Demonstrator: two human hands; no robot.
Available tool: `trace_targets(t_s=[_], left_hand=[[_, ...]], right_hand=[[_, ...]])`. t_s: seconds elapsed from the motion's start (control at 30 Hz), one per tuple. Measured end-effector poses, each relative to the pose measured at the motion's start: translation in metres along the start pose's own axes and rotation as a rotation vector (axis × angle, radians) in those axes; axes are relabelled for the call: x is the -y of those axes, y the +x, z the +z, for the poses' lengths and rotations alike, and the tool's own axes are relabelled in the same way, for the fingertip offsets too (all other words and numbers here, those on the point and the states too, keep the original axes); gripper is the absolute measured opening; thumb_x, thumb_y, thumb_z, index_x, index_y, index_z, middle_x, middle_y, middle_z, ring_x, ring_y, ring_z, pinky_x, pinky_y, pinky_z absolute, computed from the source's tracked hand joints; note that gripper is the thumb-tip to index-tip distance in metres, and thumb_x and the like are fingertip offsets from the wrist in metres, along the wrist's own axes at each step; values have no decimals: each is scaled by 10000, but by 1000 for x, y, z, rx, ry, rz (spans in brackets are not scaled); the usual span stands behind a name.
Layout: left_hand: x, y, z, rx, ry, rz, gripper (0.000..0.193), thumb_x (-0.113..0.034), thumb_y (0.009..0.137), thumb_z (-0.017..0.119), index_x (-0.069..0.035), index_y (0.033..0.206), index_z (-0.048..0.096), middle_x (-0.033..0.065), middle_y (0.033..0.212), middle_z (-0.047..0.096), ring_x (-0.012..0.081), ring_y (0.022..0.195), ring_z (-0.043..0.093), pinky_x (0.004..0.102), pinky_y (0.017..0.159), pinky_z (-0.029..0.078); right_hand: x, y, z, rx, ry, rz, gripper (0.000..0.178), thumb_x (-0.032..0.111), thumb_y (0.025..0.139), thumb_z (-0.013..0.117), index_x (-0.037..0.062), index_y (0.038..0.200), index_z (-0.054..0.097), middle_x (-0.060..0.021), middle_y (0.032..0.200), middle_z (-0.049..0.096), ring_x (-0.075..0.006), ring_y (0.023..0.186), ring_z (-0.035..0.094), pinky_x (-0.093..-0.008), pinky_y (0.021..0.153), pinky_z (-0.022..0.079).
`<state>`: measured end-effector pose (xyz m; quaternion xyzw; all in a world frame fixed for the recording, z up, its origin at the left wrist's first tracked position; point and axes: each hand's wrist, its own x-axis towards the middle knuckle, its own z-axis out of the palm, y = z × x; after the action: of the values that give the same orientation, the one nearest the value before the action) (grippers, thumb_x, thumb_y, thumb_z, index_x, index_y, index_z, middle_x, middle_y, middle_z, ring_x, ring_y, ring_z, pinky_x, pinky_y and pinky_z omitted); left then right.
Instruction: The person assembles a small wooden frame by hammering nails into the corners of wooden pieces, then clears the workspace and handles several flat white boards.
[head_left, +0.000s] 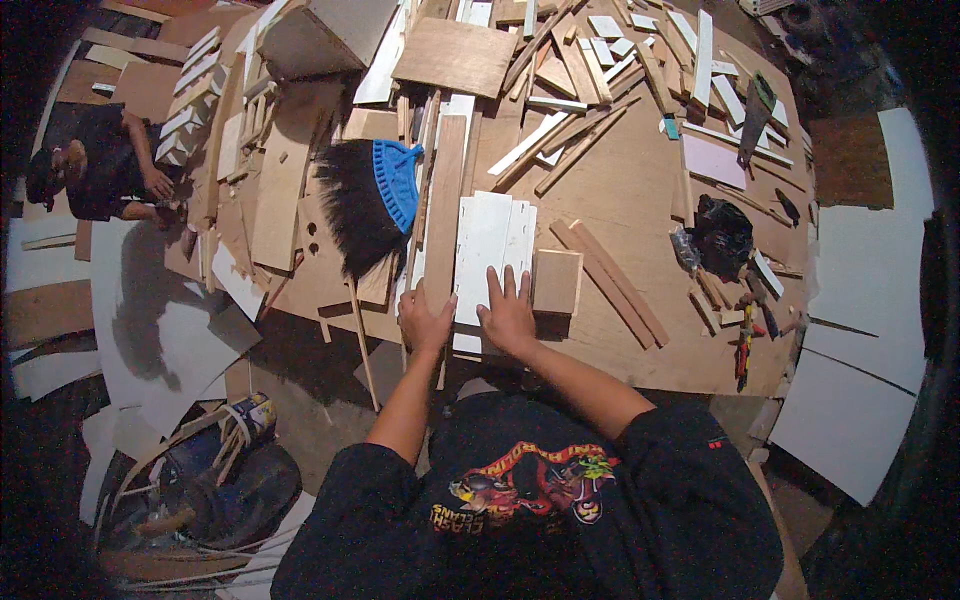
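Note:
At the near edge of the workbench (700,362), my left hand (426,320) straddles a long brown wooden strip (444,200), thumb on its right side and fingers on its left. Thinner strips run alongside under those fingers. My right hand (508,315) lies with spread fingers on the near end of several white-faced boards (484,232), laid side by side lengthwise. Just right of that hand sits a small rectangular wooden block (557,282). A broom head (360,200) with black bristles and a blue holder rests left of the strips.
Two brown battens (612,285) lie at an angle to the right. Wood offcuts (590,80) pile up at the back. A handsaw (755,120), a black plastic bag (722,235) and red-yellow pliers (745,340) are at far right. Another person (95,165) works at left.

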<state>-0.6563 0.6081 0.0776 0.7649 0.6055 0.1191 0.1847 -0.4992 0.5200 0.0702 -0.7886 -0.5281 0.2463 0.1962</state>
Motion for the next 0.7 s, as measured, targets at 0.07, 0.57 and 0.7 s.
trace_targets(t_s=[0.07, 0.57, 0.7], left_hand=[[0, -1, -1, 28, 21, -21, 752, -453, 779, 791, -52, 1372, 561, 184, 1170, 533, 377, 1107, 521, 501, 954, 424], [-207, 78, 53, -56, -407, 406, 465, -333, 961, 625, 25, 1257, 614, 231, 1227, 575, 393, 1154, 519, 474, 1019, 392], [-280, 105, 96, 37, -495, 450, 461, -339, 968, 617, 35, 1238, 614, 251, 1203, 594, 395, 1151, 550, 474, 1015, 405]], right_hand=[[8, 1, -10, 81, -17, 85, 798, 342, 919, 651, 81, 1568, 266, -357, 1559, 243, -564, 1445, 189, -592, 1206, 164], [-67, 71, -108, -278, 357, 245, 782, 113, 902, 625, 131, 1578, 233, -305, 1589, 177, -513, 1446, 248, -558, 1165, 320], [-131, 99, -152, -348, 378, 315, 761, 136, 898, 651, 108, 1556, 270, -319, 1569, 207, -512, 1427, 276, -550, 1142, 352]])
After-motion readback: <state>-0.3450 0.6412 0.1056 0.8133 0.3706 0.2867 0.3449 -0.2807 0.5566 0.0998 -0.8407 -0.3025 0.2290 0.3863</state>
